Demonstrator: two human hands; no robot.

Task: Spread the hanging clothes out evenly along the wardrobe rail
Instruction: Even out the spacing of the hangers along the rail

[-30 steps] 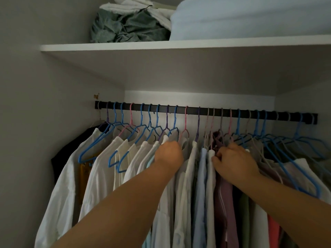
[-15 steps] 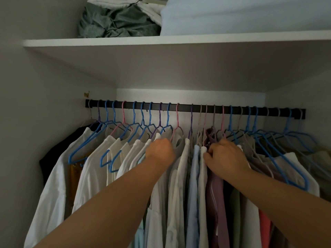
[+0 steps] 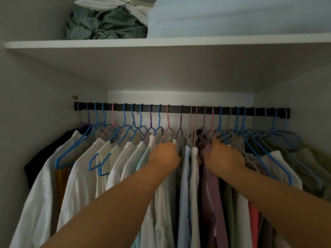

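A black wardrobe rail (image 3: 174, 110) spans the closet and carries many blue, pink and purple hangers. White shirts (image 3: 84, 176) fill its left half. Darker, mauve, green and coral clothes crowd the right half. My left hand (image 3: 163, 154) is raised to shoulder height of the clothes, fingers curled into a white shirt (image 3: 174, 141) near the middle. My right hand (image 3: 223, 156) grips the shoulder of a mauve garment (image 3: 213, 190). A pale blue shirt (image 3: 185, 176) and a white one hang between my hands. My fingertips are hidden in the fabric.
A white shelf (image 3: 161, 42) sits above the rail with a crumpled green cloth (image 3: 103, 25) and folded pale bedding (image 3: 232, 17). Grey closet walls close in on both sides. Several empty blue hangers (image 3: 279, 138) hang at the right end.
Both hands stay among the same garments near the middle of the rail. Only my view has shifted a little.
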